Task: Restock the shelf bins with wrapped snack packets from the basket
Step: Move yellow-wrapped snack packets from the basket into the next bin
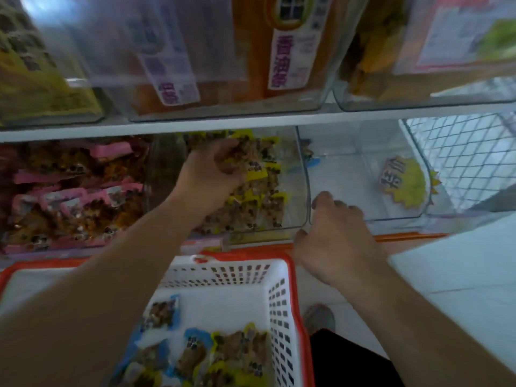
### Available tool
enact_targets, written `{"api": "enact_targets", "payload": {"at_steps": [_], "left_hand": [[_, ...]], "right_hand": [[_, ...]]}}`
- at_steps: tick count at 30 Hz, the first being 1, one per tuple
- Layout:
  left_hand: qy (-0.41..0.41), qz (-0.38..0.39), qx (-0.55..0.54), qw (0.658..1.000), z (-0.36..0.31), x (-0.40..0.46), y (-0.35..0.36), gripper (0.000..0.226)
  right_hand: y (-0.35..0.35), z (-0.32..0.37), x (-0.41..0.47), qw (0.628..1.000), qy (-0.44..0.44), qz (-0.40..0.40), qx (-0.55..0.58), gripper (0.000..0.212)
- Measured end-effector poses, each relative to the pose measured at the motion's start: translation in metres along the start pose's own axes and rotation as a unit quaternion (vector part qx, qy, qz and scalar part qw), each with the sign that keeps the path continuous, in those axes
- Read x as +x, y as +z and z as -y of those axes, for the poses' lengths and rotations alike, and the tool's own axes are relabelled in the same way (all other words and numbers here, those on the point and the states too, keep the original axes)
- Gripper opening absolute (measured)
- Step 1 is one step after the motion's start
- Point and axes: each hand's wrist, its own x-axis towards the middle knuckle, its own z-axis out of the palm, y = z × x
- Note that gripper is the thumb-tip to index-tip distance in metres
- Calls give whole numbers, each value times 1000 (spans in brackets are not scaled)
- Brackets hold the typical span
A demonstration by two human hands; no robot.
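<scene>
My left hand (pixel 215 174) reaches into the middle clear bin (pixel 301 191) and is closed on yellow-wrapped snack packets (pixel 251 160), above the heap of the same packets lying there. My right hand (pixel 337 238) rests on the front rim of the nearly bare clear bin (pixel 391 216) to the right, fingers curled over its edge. Below, the white basket with an orange rim (pixel 282 297) holds several blue-wrapped packets (pixel 163 311) and yellow-wrapped packets (pixel 243 350).
A bin of pink-wrapped packets (pixel 69 185) fills the left of this shelf. The right bin carries a yellow star-shaped price tag (pixel 405 182). The upper shelf (pixel 251 121) holds more clear bins. A wire mesh panel (pixel 460 157) stands at the right. My shoe (pixel 319 318) is on the floor.
</scene>
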Motion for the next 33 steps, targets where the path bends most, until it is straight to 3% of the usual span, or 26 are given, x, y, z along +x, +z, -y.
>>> {"api": "enact_targets", "payload": {"at_steps": [3,6,8,10,13,16,22,27,33], "left_hand": [[9,19,89,996,0,51,18,64],[-13,14,211,977,-3,90,37,39],[-8,25,262,965,-3,108,50,46],[48,47,303,951,-2,116,58,60],[126,55,406,904,4,115,66,69],[117,20,469,875,1,113,71,67],[73,44,450,889,3,112,81,68],[35,76,423,902,0,104,72,85],[58,85,338,935,-1,67,42,88]], "right_hand": [[-3,2,-1,1000,-12,13,-19,31],[-4,3,2,999,-15,30,-18,35],[-6,3,7,999,-13,35,-4,42],[-8,2,10,999,-11,33,7,47],[-5,-1,11,999,-16,24,15,49],[1,-3,11,999,-25,8,20,52],[7,-3,11,999,-25,-10,23,53],[5,-1,12,999,-22,-3,23,49],[-2,-2,12,999,-18,23,25,37]]}}
